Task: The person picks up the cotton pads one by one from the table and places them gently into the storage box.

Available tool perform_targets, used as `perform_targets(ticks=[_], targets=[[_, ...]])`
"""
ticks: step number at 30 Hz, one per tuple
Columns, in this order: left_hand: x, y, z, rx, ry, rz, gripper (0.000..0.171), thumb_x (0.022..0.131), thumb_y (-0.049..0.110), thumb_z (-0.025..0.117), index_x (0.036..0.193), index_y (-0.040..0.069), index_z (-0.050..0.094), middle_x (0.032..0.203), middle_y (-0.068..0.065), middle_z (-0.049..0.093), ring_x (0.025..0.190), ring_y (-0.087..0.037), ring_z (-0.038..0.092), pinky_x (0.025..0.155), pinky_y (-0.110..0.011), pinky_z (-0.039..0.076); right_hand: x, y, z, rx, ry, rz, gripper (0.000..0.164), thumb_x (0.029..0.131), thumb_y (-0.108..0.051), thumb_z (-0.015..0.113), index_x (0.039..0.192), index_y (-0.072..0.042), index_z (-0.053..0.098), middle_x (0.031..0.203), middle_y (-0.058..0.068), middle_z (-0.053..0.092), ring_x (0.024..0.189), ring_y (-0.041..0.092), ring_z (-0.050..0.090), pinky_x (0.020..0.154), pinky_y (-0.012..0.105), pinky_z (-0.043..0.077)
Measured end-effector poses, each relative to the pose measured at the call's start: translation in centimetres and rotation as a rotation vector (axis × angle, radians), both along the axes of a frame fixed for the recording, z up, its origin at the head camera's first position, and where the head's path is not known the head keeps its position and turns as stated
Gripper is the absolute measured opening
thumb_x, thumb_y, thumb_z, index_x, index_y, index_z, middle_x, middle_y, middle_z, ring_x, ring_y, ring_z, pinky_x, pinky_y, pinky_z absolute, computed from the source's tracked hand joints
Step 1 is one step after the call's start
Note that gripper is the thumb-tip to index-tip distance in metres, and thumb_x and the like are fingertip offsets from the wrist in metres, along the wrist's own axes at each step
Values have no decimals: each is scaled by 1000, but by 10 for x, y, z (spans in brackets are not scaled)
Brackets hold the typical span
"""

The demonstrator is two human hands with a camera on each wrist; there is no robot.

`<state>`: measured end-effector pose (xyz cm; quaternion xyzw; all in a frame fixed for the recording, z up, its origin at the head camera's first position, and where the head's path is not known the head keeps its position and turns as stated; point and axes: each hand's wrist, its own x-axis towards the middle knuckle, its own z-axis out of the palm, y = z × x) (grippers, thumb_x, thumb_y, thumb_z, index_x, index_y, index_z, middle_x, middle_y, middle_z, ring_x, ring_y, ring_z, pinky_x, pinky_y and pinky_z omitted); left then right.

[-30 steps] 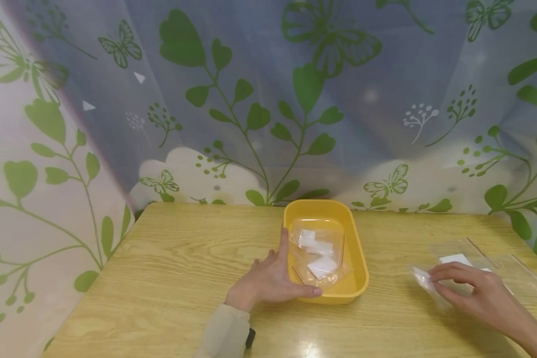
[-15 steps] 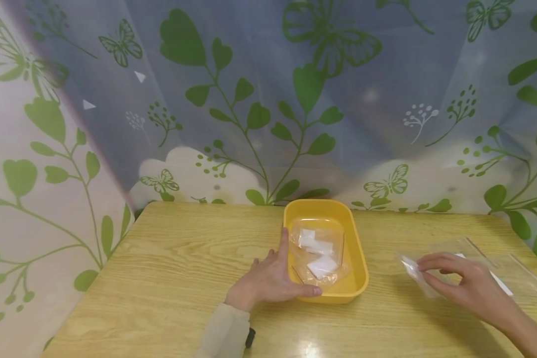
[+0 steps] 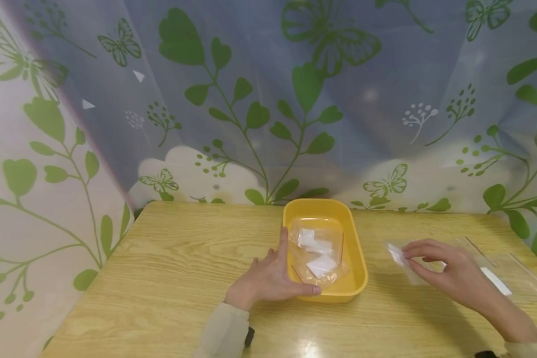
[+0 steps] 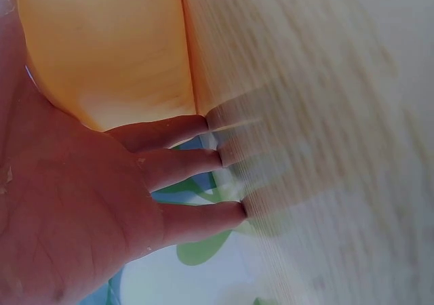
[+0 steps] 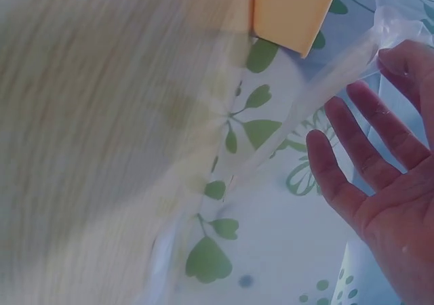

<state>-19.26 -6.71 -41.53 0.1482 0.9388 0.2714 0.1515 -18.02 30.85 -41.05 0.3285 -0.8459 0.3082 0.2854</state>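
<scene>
A yellow tray [image 3: 359, 263] stands on the table with clear zip bags [image 3: 319, 248] holding white pieces inside it. Against its left side rests my left hand [image 3: 270, 281], index finger along the rim and thumb over the front edge. In the left wrist view, the straight fingers [image 4: 196, 221] of that hand reach down to the tabletop beside the tray wall. To the right of the tray, my right hand [image 3: 452, 271] pinches a clear zip bag [image 3: 398, 255] between thumb and fingertips. The right wrist view shows this bag [image 5: 349, 64] hanging above the table.
More clear zip bags [image 3: 525, 271] lie flat at the right of the table [image 3: 197, 248], one with a white strip [image 3: 495, 281]. A patterned curtain [image 3: 259, 99] hangs close behind the table's back edge.
My right hand has moved left toward the tray, carrying the pinched zip bag away from the other bags and uncovering a white strip. The left hand and tray have stayed put.
</scene>
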Motion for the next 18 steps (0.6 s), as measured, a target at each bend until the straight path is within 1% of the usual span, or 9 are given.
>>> perform_targets(ticks=[3,7,13,14,18], targets=[[0,1,1,1,-4,4,142,72,84,69,162,23,-22,162,-27,36,153,-43,31,123,-69,20,-2,-5,3,-1,2,6,54,58,21,82,95,-18,79,105,-8,75,104,-19,60,76,3,52],[1,1,1,4,-5,11,143,72,84,70,162,23,-23,162,-29,34,152,-44,32,124,-68,19,-7,-11,10,31,41,26,54,58,19,84,95,-20,79,102,-3,75,104,-19,60,75,5,54],[1,0,1,5,1,13,142,72,84,69,162,24,-22,162,-29,34,152,-44,32,124,-68,20,-12,-21,18,72,71,31,54,60,15,85,96,-25,78,102,-5,76,101,-16,63,74,7,54],[1,0,2,7,1,13,142,72,84,69,162,24,-22,162,-29,34,152,-43,32,124,-68,20,-13,-22,20,74,72,33,53,62,14,86,96,-25,78,102,-5,76,99,-15,64,74,7,54],[1,0,2,9,4,14,142,72,84,69,162,24,-22,161,-29,35,152,-43,33,124,-67,20,-17,-30,26,74,78,46,50,63,14,85,95,-24,78,102,-3,77,99,-13,64,75,7,55]])
